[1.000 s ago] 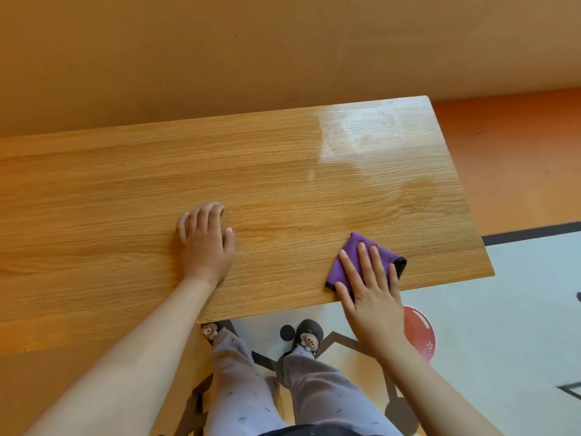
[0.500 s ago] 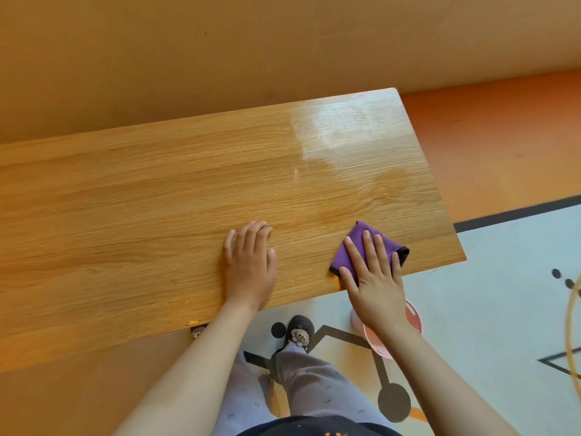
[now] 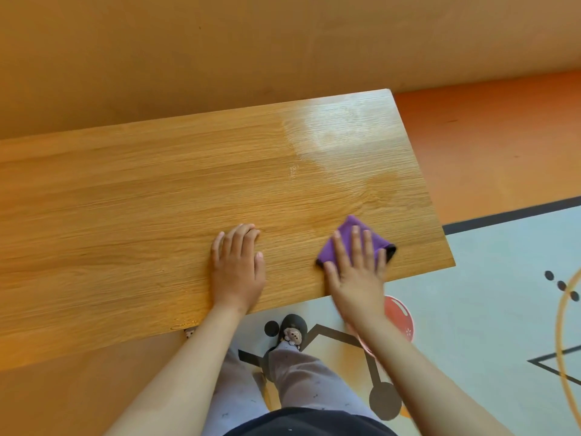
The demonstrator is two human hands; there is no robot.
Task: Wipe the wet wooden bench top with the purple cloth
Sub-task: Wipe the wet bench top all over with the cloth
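Note:
The wooden bench top runs from the left edge to the middle right of the head view. A pale wet sheen covers its far right corner. A folded purple cloth lies near the front right corner. My right hand presses flat on the cloth with fingers spread, slightly blurred. My left hand rests palm down on the bare wood to the left of the cloth, holding nothing.
An orange wall stands right behind the bench. Orange floor lies past the bench's right end, and a pale patterned mat in front. My legs and slippers stand at the bench's front edge.
My left hand has slid right along the wood, closer to the cloth. The right hand and cloth stay near the front right corner, shifted slightly. The head view has panned right.

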